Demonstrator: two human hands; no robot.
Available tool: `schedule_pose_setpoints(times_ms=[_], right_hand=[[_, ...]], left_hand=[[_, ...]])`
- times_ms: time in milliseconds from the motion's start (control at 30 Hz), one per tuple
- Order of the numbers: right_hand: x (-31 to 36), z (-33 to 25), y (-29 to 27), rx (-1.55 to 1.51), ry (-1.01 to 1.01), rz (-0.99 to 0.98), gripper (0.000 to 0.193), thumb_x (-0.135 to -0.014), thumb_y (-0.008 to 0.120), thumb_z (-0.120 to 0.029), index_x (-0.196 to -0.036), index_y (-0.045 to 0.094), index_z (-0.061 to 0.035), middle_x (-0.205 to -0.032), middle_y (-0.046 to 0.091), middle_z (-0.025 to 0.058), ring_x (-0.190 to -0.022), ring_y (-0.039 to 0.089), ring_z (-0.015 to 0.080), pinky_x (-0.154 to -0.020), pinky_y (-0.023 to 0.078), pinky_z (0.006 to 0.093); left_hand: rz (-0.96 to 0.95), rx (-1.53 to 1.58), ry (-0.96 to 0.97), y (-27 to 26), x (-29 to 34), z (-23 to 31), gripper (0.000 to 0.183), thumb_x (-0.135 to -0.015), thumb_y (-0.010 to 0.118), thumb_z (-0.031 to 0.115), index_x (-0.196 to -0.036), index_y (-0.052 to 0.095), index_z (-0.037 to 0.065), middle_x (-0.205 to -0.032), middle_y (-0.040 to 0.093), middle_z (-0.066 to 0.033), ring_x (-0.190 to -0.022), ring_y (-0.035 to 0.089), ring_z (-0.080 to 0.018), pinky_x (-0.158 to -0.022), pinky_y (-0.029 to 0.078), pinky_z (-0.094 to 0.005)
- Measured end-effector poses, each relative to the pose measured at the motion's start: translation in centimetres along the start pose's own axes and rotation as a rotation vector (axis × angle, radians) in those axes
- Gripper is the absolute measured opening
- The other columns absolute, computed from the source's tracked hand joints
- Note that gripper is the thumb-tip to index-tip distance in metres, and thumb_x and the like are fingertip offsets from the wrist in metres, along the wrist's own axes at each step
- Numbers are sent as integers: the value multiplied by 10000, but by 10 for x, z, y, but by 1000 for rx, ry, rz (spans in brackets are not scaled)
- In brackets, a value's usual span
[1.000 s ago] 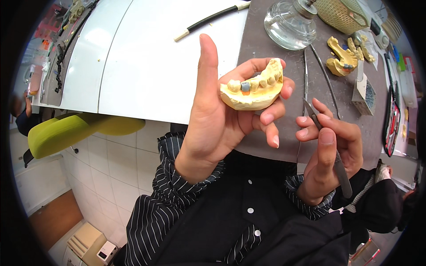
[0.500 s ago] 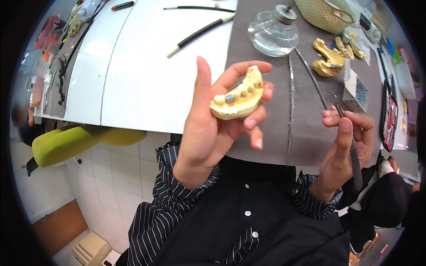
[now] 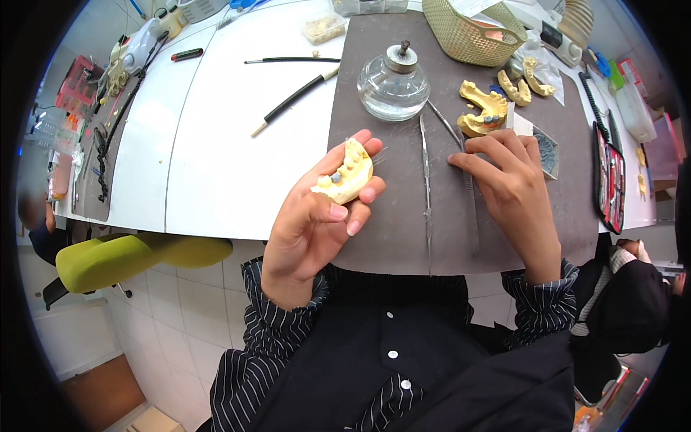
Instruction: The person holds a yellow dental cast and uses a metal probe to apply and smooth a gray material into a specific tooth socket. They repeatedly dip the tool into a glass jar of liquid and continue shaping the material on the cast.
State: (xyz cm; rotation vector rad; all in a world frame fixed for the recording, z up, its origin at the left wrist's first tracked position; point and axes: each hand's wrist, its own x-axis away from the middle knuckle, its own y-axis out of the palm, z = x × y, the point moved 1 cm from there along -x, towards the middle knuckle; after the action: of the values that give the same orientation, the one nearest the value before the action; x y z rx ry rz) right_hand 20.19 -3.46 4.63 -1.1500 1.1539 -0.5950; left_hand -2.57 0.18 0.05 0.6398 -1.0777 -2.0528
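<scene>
In my left hand (image 3: 306, 223) rests a pale yellow dental cast (image 3: 347, 176) of part of a jaw, with one grey-coated tooth; the thumb and fingers hold it by its base. My right hand (image 3: 507, 169) is palm down over the grey mat, fingers bent. A slim dark metal hand tool (image 3: 471, 216) hangs blurred under its fingertips, seemingly pinched there; the thumb is hidden. Left of it on the mat lies a long thin metal carving instrument (image 3: 426, 180). Another metal instrument (image 3: 445, 119) runs toward the right fingertips.
A glass spirit burner (image 3: 394, 85) stands on the grey mat (image 3: 374, 237). Further right are a yellow jaw cast (image 3: 482, 108), smaller casts (image 3: 536, 78), a small box of grey-blue material (image 3: 547, 153) and a woven basket (image 3: 471, 39). Black-handled tools (image 3: 291, 104) lie on the white tabletop.
My right hand has turned palm down and moved left over the mat with the slim tool. My left hand has lowered the cast leftward, its thumb now against it. The view has shifted.
</scene>
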Motion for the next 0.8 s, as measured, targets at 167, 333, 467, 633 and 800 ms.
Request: schedule_pose_setpoints(times_ms=[167,333,467,633,800], right_hand=[[-5,-1,-13,-139,126,86,165,-706,593,-39,-863,630,-75,-875,598,24,-872,533,188,-759,391,330],[-22,-1,-17,115,128,-129,107,-741,629,-120,-817,634,-45,-837,602,59,-854,531,209,-742,404,323],[-20,-8,2,403,196,-218,123,-727,643,-174,-747,628,-53,-771,586,55,-835,531,195,-721,403,324],[-39,-21,3,466,278,-312,80,-725,570,-130,-712,631,-80,-756,610,49,-797,550,164,-691,377,302],[-35,-25,9,531,290,-243,92,-726,550,-114,-774,610,-63,-751,600,60,-767,568,177,-697,362,295]], left_hand=[[32,-53,-24,5,0,1,804,-639,472,-12,-1354,116,-102,-1245,346,-179,-834,467,-168,-671,433,-220],[163,-366,50,23,2,0,874,-606,532,52,-1362,115,-88,-1250,350,-156,-815,464,-165,-644,427,-220],[61,-563,78,22,5,1,814,-669,453,-14,-1389,75,-31,-1263,331,-151,-895,488,-163,-713,432,-241],[-50,-700,-24,26,9,5,761,-745,483,6,-1396,92,-19,-1294,345,-160,-921,501,-159,-744,435,-240],[-166,-687,-144,29,5,4,743,-782,498,4,-1406,94,8,-1328,335,-171,-935,507,-158,-773,437,-248]])
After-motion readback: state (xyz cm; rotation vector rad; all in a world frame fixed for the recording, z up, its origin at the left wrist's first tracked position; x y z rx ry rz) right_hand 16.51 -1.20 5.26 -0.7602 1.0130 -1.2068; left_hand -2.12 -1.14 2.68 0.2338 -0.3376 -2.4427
